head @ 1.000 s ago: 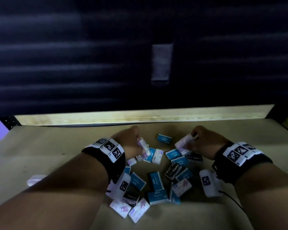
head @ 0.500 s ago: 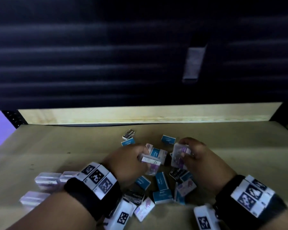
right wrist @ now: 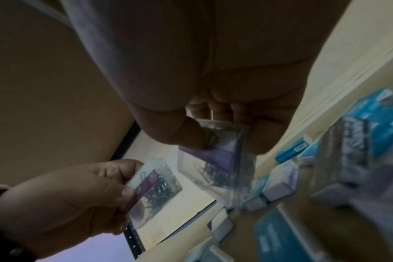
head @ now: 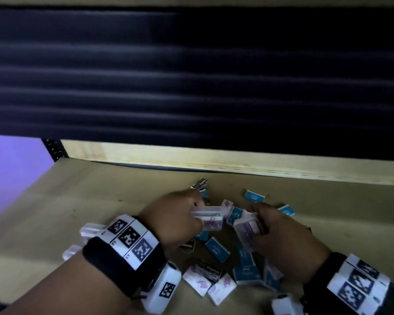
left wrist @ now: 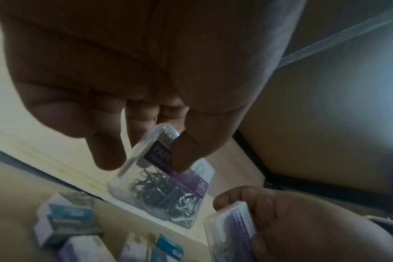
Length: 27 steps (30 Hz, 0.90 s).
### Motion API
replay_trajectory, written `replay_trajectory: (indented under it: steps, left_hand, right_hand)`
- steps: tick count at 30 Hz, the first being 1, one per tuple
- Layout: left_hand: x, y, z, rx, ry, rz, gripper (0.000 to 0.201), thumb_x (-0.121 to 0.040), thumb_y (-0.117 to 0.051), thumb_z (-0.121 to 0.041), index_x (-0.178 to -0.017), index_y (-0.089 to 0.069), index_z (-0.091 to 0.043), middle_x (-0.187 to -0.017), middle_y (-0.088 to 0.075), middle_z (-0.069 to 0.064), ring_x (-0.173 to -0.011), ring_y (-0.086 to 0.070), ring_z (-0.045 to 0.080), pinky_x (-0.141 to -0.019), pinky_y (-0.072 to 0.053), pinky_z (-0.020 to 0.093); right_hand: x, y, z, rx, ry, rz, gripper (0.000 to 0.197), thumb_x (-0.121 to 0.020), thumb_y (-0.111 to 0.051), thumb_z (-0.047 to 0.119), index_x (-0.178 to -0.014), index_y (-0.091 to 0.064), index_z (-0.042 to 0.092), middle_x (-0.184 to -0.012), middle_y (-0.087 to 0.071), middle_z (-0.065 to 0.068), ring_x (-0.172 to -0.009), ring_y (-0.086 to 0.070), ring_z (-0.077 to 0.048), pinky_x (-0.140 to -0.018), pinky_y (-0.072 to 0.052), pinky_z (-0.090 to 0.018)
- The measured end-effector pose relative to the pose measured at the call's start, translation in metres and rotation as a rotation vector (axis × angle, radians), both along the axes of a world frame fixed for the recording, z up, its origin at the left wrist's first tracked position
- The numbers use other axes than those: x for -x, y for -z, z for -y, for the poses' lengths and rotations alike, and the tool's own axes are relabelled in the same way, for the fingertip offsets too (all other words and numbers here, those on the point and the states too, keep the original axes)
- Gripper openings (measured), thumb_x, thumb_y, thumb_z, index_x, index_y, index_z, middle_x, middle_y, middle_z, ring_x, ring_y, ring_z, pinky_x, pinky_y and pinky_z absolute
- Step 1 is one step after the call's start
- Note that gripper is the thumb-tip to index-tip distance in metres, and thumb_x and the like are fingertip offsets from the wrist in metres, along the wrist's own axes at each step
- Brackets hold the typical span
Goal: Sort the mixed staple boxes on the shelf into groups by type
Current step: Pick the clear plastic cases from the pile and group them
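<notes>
My left hand (head: 180, 214) pinches a clear plastic box with a purple label (head: 208, 218) (left wrist: 162, 179), full of metal clips, thumb on its label. My right hand (head: 280, 233) holds a second clear purple-label box (head: 246, 228) (right wrist: 220, 163) between thumb and fingers. Both boxes hang just above a mixed pile (head: 225, 264) of small boxes on the wooden shelf (head: 55, 212): blue boxes (head: 216, 248), white boxes with purple print (head: 222, 288) and dark boxes (head: 199, 184).
Several clear boxes (head: 89, 230) lie grouped at the left behind my left wrist. A pale wooden back rail (head: 214, 159) closes the shelf, with a dark slatted wall above. The shelf's left edge (head: 21, 189) borders a purple area.
The view has swung left. Both hands have lifted and drawn slightly apart, each still holding its clear purple-label box over the pile.
</notes>
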<state>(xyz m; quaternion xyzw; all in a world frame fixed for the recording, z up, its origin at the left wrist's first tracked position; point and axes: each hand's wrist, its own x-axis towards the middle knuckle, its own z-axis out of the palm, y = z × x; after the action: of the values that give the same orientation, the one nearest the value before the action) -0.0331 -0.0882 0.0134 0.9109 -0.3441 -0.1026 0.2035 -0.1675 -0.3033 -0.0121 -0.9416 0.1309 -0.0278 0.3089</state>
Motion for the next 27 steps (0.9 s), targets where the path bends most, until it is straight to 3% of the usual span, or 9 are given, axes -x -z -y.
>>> replay_trajectory:
  steps: [4,6,9,11,16,18,20,23,27]
  left_hand:
    - [-0.014,-0.011,-0.024,-0.02,-0.048,-0.01,0.034,-0.064,-0.064,-0.041,-0.096,-0.052,-0.042,-0.083,-0.057,-0.018,-0.071,-0.053,-0.002,-0.053,-0.037,0.021]
    - [-0.022,-0.018,-0.04,-0.035,-0.067,0.016,0.032,-0.064,-0.066,-0.041,-0.093,-0.054,-0.041,-0.085,-0.059,-0.015,-0.073,-0.054,0.0,-0.055,-0.038,0.022]
    - [-0.034,-0.03,-0.062,-0.07,-0.121,0.04,0.027,-0.072,-0.066,-0.036,-0.097,-0.058,-0.036,-0.093,-0.06,-0.012,-0.081,-0.055,0.006,-0.062,-0.042,0.024]
    - [-0.041,-0.037,-0.077,-0.131,-0.136,0.069,0.028,-0.076,-0.066,-0.035,-0.102,-0.058,-0.035,-0.098,-0.057,-0.012,-0.086,-0.054,0.009,-0.064,-0.039,0.025]
    - [-0.058,-0.05,-0.104,-0.236,-0.153,0.07,0.031,-0.079,-0.068,-0.032,-0.109,-0.061,-0.031,-0.102,-0.058,-0.008,-0.09,-0.054,0.013,-0.065,-0.038,0.024]
    - [-0.067,-0.052,-0.114,-0.269,-0.152,0.071,0.031,-0.08,-0.068,-0.031,-0.11,-0.061,-0.031,-0.101,-0.057,-0.009,-0.089,-0.054,0.012,-0.061,-0.036,0.019]
    - [-0.076,-0.052,-0.122,-0.305,-0.141,0.065,0.031,-0.082,-0.067,-0.032,-0.112,-0.061,-0.031,-0.105,-0.058,-0.009,-0.09,-0.054,0.012,-0.062,-0.036,0.017]
    - [-0.09,-0.05,-0.129,-0.381,-0.093,0.046,0.031,-0.086,-0.064,-0.031,-0.116,-0.06,-0.029,-0.108,-0.059,-0.008,-0.092,-0.055,0.012,-0.065,-0.041,0.023]
    - [-0.106,-0.044,-0.133,-0.499,-0.024,0.05,0.035,-0.09,-0.062,-0.029,-0.125,-0.057,-0.026,-0.107,-0.051,-0.008,-0.094,-0.048,0.015,-0.074,-0.035,0.024]
  right_hand:
    - [-0.011,-0.005,-0.014,0.059,-0.039,-0.005,0.026,-0.072,-0.067,0.042,-0.096,-0.057,0.044,-0.083,-0.066,0.027,-0.069,-0.061,0.008,-0.056,-0.048,-0.022]
    - [-0.018,-0.01,-0.025,0.072,-0.072,-0.003,0.025,-0.071,-0.066,0.045,-0.095,-0.059,0.044,-0.083,-0.066,0.024,-0.069,-0.06,0.006,-0.061,-0.051,-0.026]
    - [-0.029,-0.021,-0.043,0.105,-0.118,0.031,0.036,-0.066,-0.054,0.059,-0.101,-0.057,0.052,-0.093,-0.063,0.032,-0.079,-0.059,0.011,-0.066,-0.046,-0.012]
    - [-0.039,-0.029,-0.057,0.134,-0.144,0.028,0.034,-0.068,-0.053,0.059,-0.102,-0.055,0.06,-0.098,-0.059,0.038,-0.084,-0.056,0.016,-0.065,-0.041,-0.004]
    - [-0.073,-0.034,-0.089,0.14,-0.217,0.012,0.037,-0.075,-0.061,0.054,-0.102,-0.045,0.074,-0.1,-0.053,0.044,-0.085,-0.052,0.022,-0.056,-0.036,-0.004]
    - [-0.088,-0.031,-0.104,0.126,-0.242,-0.026,0.042,-0.076,-0.062,0.051,-0.112,-0.046,0.067,-0.091,-0.061,0.031,-0.08,-0.055,0.016,-0.059,-0.035,-0.006]
    - [-0.104,-0.028,-0.117,0.13,-0.284,-0.093,0.042,-0.077,-0.062,0.046,-0.116,-0.05,0.053,-0.09,-0.063,0.021,-0.077,-0.057,0.009,-0.061,-0.041,-0.016]
    - [-0.126,-0.03,-0.137,0.169,-0.334,-0.183,0.023,-0.075,-0.061,0.038,-0.097,-0.058,0.037,-0.087,-0.064,0.011,-0.075,-0.061,-0.005,-0.064,-0.048,-0.028]
    - [-0.146,-0.032,-0.158,0.313,-0.351,-0.21,0.027,-0.078,-0.068,0.031,-0.104,-0.065,0.03,-0.098,-0.066,0.005,-0.08,-0.061,-0.015,-0.065,-0.044,-0.026]
